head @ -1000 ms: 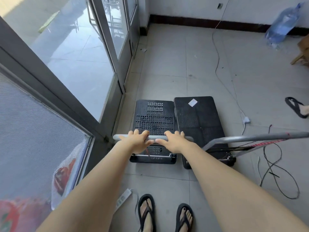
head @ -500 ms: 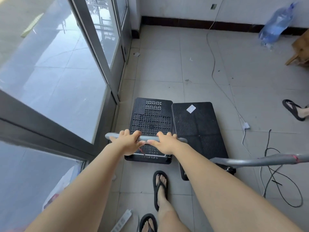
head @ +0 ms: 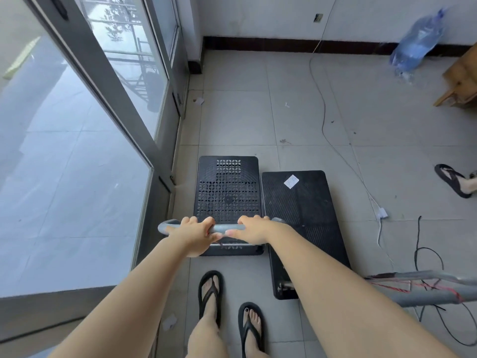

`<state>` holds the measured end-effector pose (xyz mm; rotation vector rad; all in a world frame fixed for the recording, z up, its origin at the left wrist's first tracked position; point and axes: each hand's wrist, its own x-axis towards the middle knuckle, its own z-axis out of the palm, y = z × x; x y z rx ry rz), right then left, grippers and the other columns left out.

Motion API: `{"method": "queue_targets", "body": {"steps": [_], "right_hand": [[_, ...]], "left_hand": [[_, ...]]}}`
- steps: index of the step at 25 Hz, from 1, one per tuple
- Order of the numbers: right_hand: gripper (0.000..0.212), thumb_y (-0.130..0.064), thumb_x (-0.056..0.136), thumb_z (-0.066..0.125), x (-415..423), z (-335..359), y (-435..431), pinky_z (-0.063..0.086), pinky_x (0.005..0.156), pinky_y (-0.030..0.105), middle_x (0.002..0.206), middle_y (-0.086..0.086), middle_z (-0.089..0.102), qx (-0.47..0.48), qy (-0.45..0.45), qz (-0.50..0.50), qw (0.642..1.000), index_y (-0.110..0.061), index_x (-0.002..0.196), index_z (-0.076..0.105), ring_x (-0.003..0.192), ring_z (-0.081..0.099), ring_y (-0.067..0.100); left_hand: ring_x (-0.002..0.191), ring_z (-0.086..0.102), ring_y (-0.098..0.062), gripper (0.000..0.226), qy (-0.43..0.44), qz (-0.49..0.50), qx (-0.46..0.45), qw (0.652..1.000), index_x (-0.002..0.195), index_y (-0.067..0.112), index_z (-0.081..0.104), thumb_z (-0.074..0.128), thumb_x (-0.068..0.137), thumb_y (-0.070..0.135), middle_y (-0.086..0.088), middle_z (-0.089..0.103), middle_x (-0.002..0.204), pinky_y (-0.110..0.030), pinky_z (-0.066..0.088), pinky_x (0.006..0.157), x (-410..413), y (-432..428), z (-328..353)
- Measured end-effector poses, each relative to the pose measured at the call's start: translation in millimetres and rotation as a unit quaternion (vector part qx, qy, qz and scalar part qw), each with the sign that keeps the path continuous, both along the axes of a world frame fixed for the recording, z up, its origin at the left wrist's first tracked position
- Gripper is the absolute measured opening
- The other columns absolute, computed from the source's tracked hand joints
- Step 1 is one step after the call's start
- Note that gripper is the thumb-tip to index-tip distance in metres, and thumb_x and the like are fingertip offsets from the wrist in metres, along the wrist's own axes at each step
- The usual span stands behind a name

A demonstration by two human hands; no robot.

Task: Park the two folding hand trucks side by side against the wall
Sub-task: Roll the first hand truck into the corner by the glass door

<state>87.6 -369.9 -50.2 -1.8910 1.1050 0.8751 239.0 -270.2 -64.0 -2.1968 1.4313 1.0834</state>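
1. Both hands are clamped on the grey handle bar (head: 224, 227) near the middle of the frame: the left hand (head: 194, 235) wraps it toward its left end, the right hand (head: 254, 229) just beside it, thumbs almost meeting.
2. That bar belongs to the perforated hand truck (head: 228, 192), whose black deck lies flat on the floor below the hands, close along the glass door frame (head: 165, 182) at centre left.
3. Since a second ago this truck has rolled forward; its front edge now sits ahead of the plain-decked hand truck (head: 304, 215) touching its right side, where before the two fronts were about level.
4. The person's sandalled feet (head: 210, 293) have stepped up behind it.
5. The second truck's handle (head: 426, 288) hangs out to the lower right, over loose black cables (head: 423, 254).
6. The far wall (head: 271, 16) at the top remains well apart, so I judge the parking unfinished: the trucks are side by side but staggered.
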Motion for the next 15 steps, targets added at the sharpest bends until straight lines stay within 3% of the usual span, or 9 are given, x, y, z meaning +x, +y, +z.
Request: {"method": "queue_targets", "body": {"steps": [2, 3, 4, 7, 8, 10, 11, 13, 15], "right_hand": [[0.102, -0.088, 0.063, 0.044, -6, -4, -29, 0.019, 0.118, 0.050, 0.161, -0.001, 0.022, 0.035, -0.060, -0.157, 0.985, -0.038, 0.150, 0.023, 0.147, 0.023, 0.026], [0.100, -0.086, 0.065, 0.044, -19, -7, -41, 0.018, 0.119, 0.050, 0.162, -0.002, 0.019, 0.021, -0.060, -0.215, 0.975, -0.039, 0.151, 0.022, 0.148, 0.021, 0.026], [0.101, -0.087, 0.066, 0.040, -43, -19, -44, 0.016, 0.119, 0.053, 0.163, -0.001, 0.016, 0.006, -0.002, -0.232, 0.973, -0.038, 0.152, 0.019, 0.149, 0.017, 0.028], [0.129, -0.095, 0.052, 0.041, -119, -50, -38, 0.007, 0.121, 0.051, 0.164, 0.004, 0.008, 0.047, 0.252, -0.132, 0.957, -0.025, 0.155, 0.011, 0.151, 0.009, 0.029], [0.138, -0.094, 0.047, 0.049, -135, -60, -33, 0.007, 0.122, 0.046, 0.164, 0.004, 0.006, 0.096, 0.302, -0.112, 0.942, -0.019, 0.156, 0.008, 0.151, 0.009, 0.028], [0.141, -0.089, 0.048, 0.059, -146, -65, -30, 0.019, 0.120, 0.040, 0.163, 0.005, 0.015, 0.103, 0.361, -0.062, 0.925, -0.014, 0.156, 0.010, 0.148, 0.021, 0.026], [0.130, -0.086, 0.056, 0.059, -144, -60, -30, 0.026, 0.118, 0.039, 0.161, 0.005, 0.024, 0.092, 0.365, -0.043, 0.925, -0.013, 0.155, 0.017, 0.143, 0.033, 0.026], [0.081, -0.060, 0.091, 0.045, -135, -38, -35, 0.036, 0.111, 0.033, 0.157, 0.009, 0.032, 0.064, 0.352, 0.017, 0.934, -0.008, 0.152, 0.028, 0.124, 0.054, 0.020], [0.057, -0.037, 0.103, 0.031, -135, -28, -36, 0.047, 0.083, 0.024, 0.157, 0.012, 0.032, 0.057, 0.325, 0.055, 0.942, -0.005, 0.150, 0.029, 0.124, 0.055, 0.015]], "left_hand": [[0.120, 0.039, -0.030, 0.043, 0.009, -0.005, 0.001, 1.000, 0.123, 0.025, 0.043, 0.031, 0.097, 0.057, -0.011, 0.050, 0.121, -0.052, 0.037, 0.101, 12, -16, -2], [0.119, 0.039, -0.030, 0.043, 0.007, -0.008, -0.005, 1.000, 0.122, 0.025, 0.044, 0.031, 0.097, 0.057, -0.011, 0.050, 0.121, -0.052, 0.038, 0.100, 17, -22, -2], [0.119, 0.039, -0.031, 0.043, 0.006, -0.008, -0.009, 1.000, 0.121, 0.025, 0.044, 0.031, 0.097, 0.058, -0.012, 0.049, 0.120, -0.053, 0.038, 0.099, 21, -26, -3], [0.116, 0.038, -0.032, 0.039, 0.012, 0.000, -0.007, 1.000, 0.114, 0.025, 0.044, 0.031, 0.096, 0.057, -0.011, 0.046, 0.110, -0.054, 0.036, 0.099, 36, -48, 1], [0.114, 0.038, -0.032, 0.037, 0.015, 0.001, -0.004, 1.000, 0.110, 0.025, 0.044, 0.032, 0.096, 0.057, -0.010, 0.044, 0.105, -0.055, 0.036, 0.099, 41, -55, 1], [0.112, 0.039, -0.032, 0.035, 0.014, -0.004, -0.005, 1.000, 0.106, 0.026, 0.045, 0.032, 0.096, 0.057, -0.008, 0.042, 0.098, -0.055, 0.036, 0.100, 47, -67, 0], [0.112, 0.039, -0.032, 0.035, 0.011, -0.008, -0.008, 1.000, 0.106, 0.025, 0.045, 0.032, 0.097, 0.056, -0.008, 0.042, 0.097, -0.056, 0.036, 0.100, 47, -71, -1], [0.115, 0.039, -0.033, 0.035, 0.003, -0.013, -0.021, 1.000, 0.107, 0.023, 0.045, 0.032, 0.098, 0.055, -0.007, 0.041, 0.098, -0.057, 0.034, 0.101, 45, -77, 3], [0.119, 0.038, -0.031, 0.037, -0.006, -0.011, -0.023, 1.000, 0.111, 0.024, 0.046, 0.031, 0.098, 0.055, -0.006, 0.039, 0.100, -0.058, 0.033, 0.101, 42, -83, 10]]}}
